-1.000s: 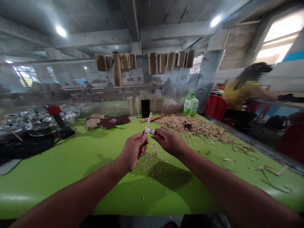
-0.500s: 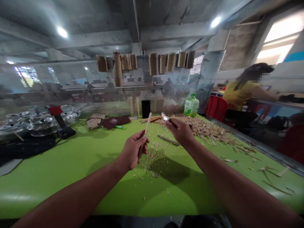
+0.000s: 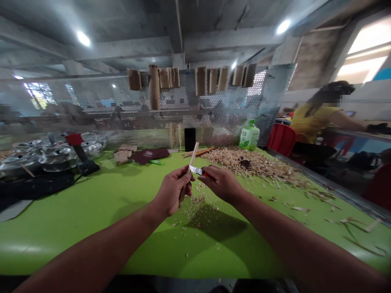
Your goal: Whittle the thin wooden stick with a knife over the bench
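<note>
My left hand [image 3: 173,191] grips a thin pale wooden stick [image 3: 193,155] upright, its top end rising above my fingers. My right hand [image 3: 220,184] holds a small knife with a red handle [image 3: 204,173]. Its short steel blade [image 3: 195,170] lies against the stick just above my left fingers. Fine wood shavings [image 3: 197,205] are scattered on the green table [image 3: 91,228] below my hands. A larger heap of shavings [image 3: 244,162] lies beyond my right hand.
A green-capped bottle [image 3: 249,135], a black cup [image 3: 190,139] and a maroon booklet [image 3: 149,155] stand at the table's far side. Metal pots [image 3: 56,158] sit left. Paper bags [image 3: 200,80] hang on a perforated screen [image 3: 91,101]. A co-worker in yellow [image 3: 314,126] sits right.
My right hand has come down from its raised position, bringing the knife blade back against the stick. My left hand and the stick have stayed nearly still. A metal tool on the table is now hidden.
</note>
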Tool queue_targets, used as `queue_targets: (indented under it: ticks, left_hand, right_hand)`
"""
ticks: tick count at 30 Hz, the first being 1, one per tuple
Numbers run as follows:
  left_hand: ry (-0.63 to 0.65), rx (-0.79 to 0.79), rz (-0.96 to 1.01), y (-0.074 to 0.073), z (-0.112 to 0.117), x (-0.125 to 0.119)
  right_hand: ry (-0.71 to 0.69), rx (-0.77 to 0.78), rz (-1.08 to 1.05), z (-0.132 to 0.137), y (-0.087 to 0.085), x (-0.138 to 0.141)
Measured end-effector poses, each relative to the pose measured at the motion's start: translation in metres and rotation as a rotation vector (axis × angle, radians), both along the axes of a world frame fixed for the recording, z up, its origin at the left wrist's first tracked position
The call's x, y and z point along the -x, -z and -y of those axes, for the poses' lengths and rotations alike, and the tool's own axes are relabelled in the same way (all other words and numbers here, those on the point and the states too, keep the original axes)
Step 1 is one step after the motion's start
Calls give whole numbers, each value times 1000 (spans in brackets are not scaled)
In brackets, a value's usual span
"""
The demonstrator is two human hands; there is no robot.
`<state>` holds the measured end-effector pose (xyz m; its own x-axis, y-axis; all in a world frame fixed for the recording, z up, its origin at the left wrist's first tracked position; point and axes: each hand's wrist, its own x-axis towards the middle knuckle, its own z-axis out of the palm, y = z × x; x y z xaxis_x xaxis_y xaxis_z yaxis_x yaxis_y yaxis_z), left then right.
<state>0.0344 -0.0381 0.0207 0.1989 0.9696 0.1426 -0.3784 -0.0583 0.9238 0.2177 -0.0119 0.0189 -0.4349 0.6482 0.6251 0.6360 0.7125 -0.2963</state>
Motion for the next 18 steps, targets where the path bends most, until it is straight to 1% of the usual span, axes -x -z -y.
queue_targets:
  ticks: [6,12,18]
  left_hand:
    - [-23,-4,-6,-1,0,0]
    - [-49,-35,-89,5,-2,3]
    - [-40,-37,-135,3,-1,6]
  right_hand:
    - [25,-9,40,1,-1,0]
    - [46,-16,74,1,-3,0]
    - [123,-79,87,1,-2,2]
